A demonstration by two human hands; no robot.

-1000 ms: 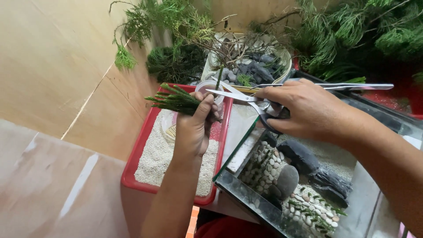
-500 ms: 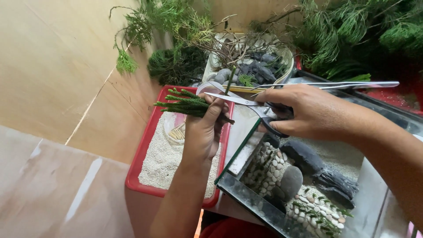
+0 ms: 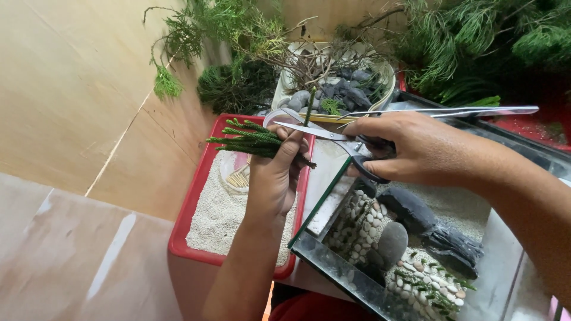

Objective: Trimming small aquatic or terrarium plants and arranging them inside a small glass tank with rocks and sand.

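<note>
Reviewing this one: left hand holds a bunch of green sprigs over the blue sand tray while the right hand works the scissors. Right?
Not quite: the head view shows the sand tray is red, not blue. The left hand holds green sprigs over it, and the right hand works the scissors.

Two bare hands show: the left hand [image 3: 275,178] at centre, the right hand [image 3: 419,148] right of centre. One pair of steel scissors [image 3: 324,134], one pair of long metal tweezers [image 3: 440,111], one red plastic tray of white sand [image 3: 196,202], one glass tank [image 3: 333,267] lower right, one pale bowl of dark stones [image 3: 389,80] at top.
</note>
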